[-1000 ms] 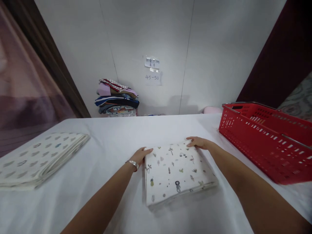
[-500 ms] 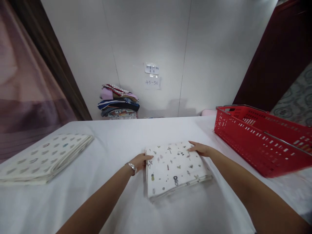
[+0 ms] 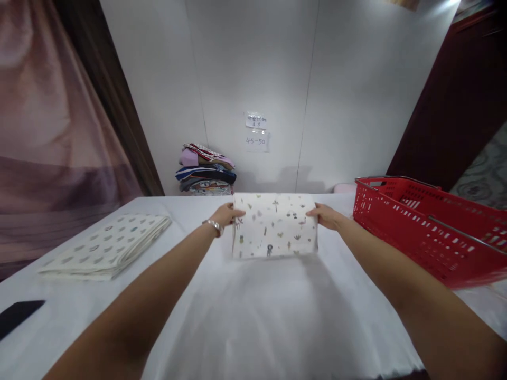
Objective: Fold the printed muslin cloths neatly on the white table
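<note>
Between my two hands is a folded white cloth [image 3: 275,227] printed with small plants and figures, held up at the far part of the table. My left hand [image 3: 227,214] pinches its left edge, the thumb on the front face and the fingers behind it. On the opposite edge, my right hand [image 3: 321,215] grips in the same way. A silver bracelet [image 3: 216,227] circles my left wrist. To the left lies another folded cloth [image 3: 106,245], cream with grey cloud-like shapes, flat on the table.
A red plastic basket [image 3: 412,232] stands at the right of the white-covered table [image 3: 245,316]. Behind the table's far edge rises a stack of folded textiles [image 3: 206,171] against the wall. Paper signs [image 3: 256,141] hang there. A dark flat object [image 3: 18,316] lies at the left edge.
Both hands have lifted the printed cloth and moved it away from me, its face now more upright and squared. The view has shifted, bringing the dark flat object into sight at left.
</note>
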`<action>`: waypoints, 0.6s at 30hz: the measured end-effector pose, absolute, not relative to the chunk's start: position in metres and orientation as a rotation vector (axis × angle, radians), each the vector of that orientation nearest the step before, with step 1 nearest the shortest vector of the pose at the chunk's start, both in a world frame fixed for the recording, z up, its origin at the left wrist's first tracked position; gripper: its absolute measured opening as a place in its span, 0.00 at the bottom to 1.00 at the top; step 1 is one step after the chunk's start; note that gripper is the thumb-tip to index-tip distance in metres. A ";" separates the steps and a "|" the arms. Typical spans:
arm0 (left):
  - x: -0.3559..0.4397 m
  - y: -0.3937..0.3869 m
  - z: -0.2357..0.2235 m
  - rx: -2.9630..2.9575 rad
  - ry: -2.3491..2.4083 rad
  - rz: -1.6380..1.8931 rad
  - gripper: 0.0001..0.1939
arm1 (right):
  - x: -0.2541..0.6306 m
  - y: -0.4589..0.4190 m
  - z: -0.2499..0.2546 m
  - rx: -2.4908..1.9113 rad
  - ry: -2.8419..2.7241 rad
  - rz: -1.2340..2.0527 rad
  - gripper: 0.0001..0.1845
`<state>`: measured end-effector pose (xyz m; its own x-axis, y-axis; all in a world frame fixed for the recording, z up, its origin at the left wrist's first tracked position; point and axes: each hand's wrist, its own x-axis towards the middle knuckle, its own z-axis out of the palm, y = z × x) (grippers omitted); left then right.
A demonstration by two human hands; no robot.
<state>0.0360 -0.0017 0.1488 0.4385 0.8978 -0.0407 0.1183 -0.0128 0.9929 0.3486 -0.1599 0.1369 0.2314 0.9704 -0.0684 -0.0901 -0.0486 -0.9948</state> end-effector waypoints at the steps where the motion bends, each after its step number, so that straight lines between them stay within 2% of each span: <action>1: 0.033 0.008 0.167 1.530 0.883 0.870 0.26 | 0.346 -0.150 0.149 -1.269 -0.961 1.031 0.28; 4: 0.017 0.021 0.204 1.657 0.633 1.078 0.30 | 0.336 -0.127 0.173 -1.166 -1.055 0.777 0.25; 6: -0.003 0.012 0.204 1.783 0.608 1.190 0.31 | 0.324 -0.126 0.166 -1.156 -1.106 0.604 0.24; 9: -0.043 -0.025 0.158 2.108 0.744 1.253 0.23 | 0.302 -0.152 0.113 -1.314 -1.167 0.376 0.26; 10: -0.056 -0.042 0.134 2.209 0.744 1.197 0.20 | 0.294 -0.167 0.089 -1.360 -1.230 0.339 0.27; 14: -0.096 -0.105 0.047 2.412 0.659 0.751 0.07 | 0.271 -0.231 0.007 -1.472 -1.646 0.388 0.22; 18: -0.111 -0.129 0.018 2.520 0.604 0.584 0.09 | 0.266 -0.261 -0.005 -1.586 -1.861 0.439 0.23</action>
